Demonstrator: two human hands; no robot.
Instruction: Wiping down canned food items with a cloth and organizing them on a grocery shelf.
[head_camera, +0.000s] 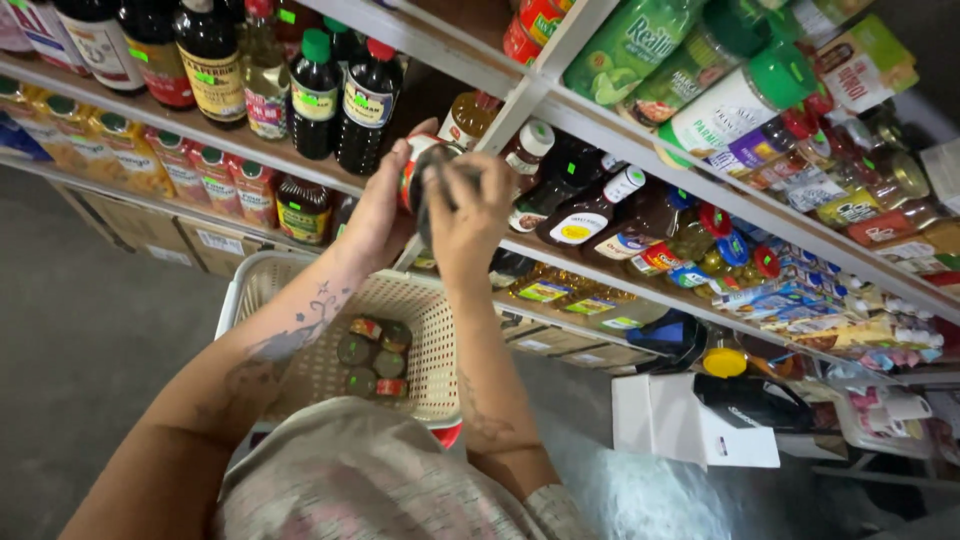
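— Both hands are up at the shelf edge: left hand (375, 215) cups a small red-labelled jar (425, 180) from the side, right hand (470, 215) closes over its dark lid end. What's below them?

— A cream plastic basket (420, 310) holding several more small jars (372, 358), directly under the forearms. Dark sauce bottles (340, 100) stand just above the left hand.

— Step in hand?

— Shelving, seemingly; placing this jar would call for a free slot among the bottles (590, 210) right of the hands.
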